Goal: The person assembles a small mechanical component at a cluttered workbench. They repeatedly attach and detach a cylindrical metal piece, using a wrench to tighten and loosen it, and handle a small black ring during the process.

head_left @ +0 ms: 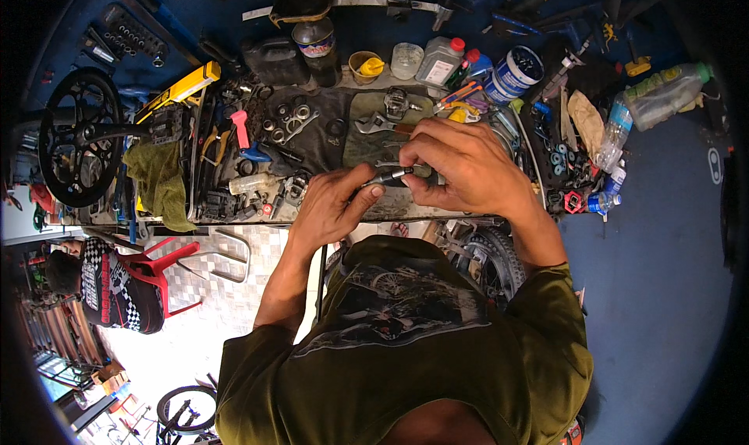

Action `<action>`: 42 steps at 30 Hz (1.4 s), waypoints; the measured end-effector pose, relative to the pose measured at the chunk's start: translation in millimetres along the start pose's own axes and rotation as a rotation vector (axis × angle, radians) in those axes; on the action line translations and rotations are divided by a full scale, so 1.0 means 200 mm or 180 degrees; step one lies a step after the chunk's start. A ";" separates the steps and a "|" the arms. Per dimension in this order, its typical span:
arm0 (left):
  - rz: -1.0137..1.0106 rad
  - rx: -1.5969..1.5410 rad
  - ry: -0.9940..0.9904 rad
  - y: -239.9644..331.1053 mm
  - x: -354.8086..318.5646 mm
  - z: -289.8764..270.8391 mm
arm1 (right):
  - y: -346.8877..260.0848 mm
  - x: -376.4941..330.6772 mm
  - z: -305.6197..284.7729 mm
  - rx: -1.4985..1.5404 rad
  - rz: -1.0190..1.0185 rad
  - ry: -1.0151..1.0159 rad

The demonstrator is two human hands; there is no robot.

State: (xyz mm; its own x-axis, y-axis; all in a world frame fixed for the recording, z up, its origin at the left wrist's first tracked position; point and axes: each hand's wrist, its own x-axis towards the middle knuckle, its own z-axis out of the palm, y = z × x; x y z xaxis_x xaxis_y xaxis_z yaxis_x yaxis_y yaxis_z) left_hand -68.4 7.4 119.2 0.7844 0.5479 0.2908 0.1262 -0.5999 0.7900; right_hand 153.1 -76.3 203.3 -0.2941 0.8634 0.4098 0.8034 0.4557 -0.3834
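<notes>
I am pinching a small dark metal rod between both hands above the workbench. Its long axis is lying left to right, my left hand gripping one end, my right hand closing around the other.

Cluttered workbench, blue wall, tiled floor, red plastic chair.

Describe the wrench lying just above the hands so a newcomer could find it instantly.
Start at the cluttered workbench against the blue wall. On its grey-green mat, just above the right hand, lies the adjustable wrench. It is bare silver metal with an open jaw, unlike the coloured-handled tools nearby.
</notes>
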 end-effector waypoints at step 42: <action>-0.0615 -0.0999 0.0482 -0.20 -0.16 0.12 | 0.83 -0.47 1.06 -0.0781 0.1625 -0.0107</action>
State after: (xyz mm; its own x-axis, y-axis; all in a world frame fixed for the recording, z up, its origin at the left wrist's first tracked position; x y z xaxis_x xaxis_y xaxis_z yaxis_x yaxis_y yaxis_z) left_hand -83.7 0.5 66.8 0.6629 0.7272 0.1783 0.0526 -0.2828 0.9578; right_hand 204.2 -35.5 -74.4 0.1501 0.9693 0.1949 0.9436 -0.0817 -0.3207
